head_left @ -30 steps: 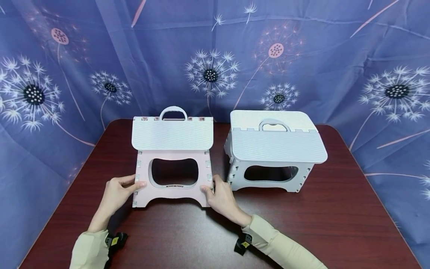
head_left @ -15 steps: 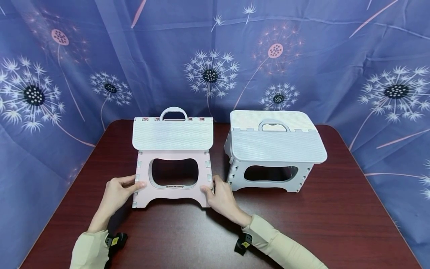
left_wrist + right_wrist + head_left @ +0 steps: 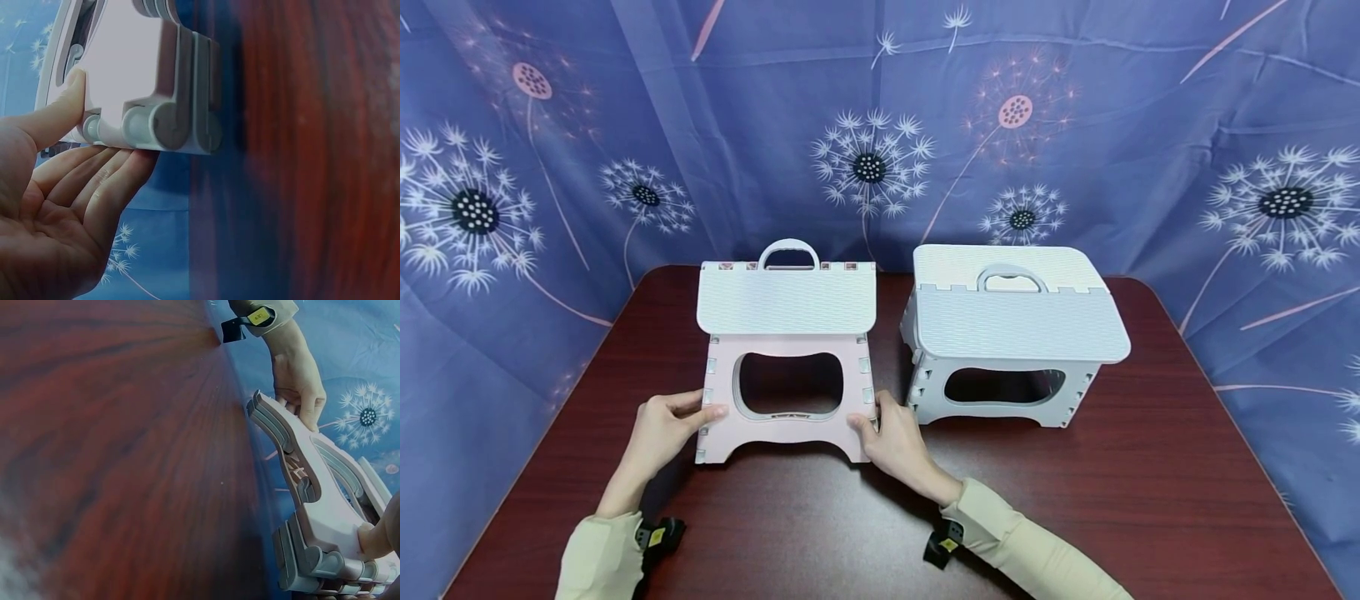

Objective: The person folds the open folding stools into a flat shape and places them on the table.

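A folding step stool (image 3: 786, 430), pale pink in the leg and white on top, stands upright on the table, folded flat. Its white seat panel (image 3: 786, 298) covers the upper front, and a loop handle (image 3: 787, 244) rises above. My left hand (image 3: 658, 433) grips its left edge low down, thumb on the pink face, fingers at the side. On the opposite edge my right hand (image 3: 897, 442) holds it the same way. The left wrist view has the stacked leg layers (image 3: 187, 94) beside the fingers. In the right wrist view my right thumb (image 3: 374, 540) presses the pink face.
To the right stands a second folding stool (image 3: 1022, 325), grey and white, set up with its seat flat and legs spread. Both are on a dark red wooden table (image 3: 1075, 517). A blue dandelion-print cloth (image 3: 760, 150) hangs behind the table and at both sides.
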The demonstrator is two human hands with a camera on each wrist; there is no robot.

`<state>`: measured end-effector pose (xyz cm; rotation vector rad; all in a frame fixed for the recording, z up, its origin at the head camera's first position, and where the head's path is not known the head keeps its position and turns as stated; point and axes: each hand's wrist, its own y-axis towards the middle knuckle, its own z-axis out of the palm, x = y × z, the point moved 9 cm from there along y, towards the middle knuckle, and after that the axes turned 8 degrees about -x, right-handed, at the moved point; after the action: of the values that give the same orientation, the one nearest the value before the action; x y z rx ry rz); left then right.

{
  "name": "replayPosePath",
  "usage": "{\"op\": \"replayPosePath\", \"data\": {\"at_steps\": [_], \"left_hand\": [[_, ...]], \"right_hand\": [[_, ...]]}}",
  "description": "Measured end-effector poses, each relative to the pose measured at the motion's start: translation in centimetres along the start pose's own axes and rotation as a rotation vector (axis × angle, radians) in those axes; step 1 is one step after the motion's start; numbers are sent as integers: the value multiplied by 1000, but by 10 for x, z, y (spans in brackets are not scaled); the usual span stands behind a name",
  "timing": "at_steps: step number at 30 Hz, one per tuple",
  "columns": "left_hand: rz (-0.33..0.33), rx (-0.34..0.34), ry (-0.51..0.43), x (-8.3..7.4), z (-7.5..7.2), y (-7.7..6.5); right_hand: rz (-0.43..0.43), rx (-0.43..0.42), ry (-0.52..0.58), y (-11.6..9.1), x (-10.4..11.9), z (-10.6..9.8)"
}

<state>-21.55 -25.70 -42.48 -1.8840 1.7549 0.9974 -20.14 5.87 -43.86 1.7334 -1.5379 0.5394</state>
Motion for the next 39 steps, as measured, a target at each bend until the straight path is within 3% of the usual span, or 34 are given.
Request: {"op": "replayPosePath", "data": {"at_steps": [20, 39], "left_hand": [[-20, 35, 13, 1, 1, 1], [-15, 22, 8, 1, 0, 1]], "right_hand": [[14, 8, -11, 0, -1, 0], [11, 8, -15, 0, 0, 1]]}}
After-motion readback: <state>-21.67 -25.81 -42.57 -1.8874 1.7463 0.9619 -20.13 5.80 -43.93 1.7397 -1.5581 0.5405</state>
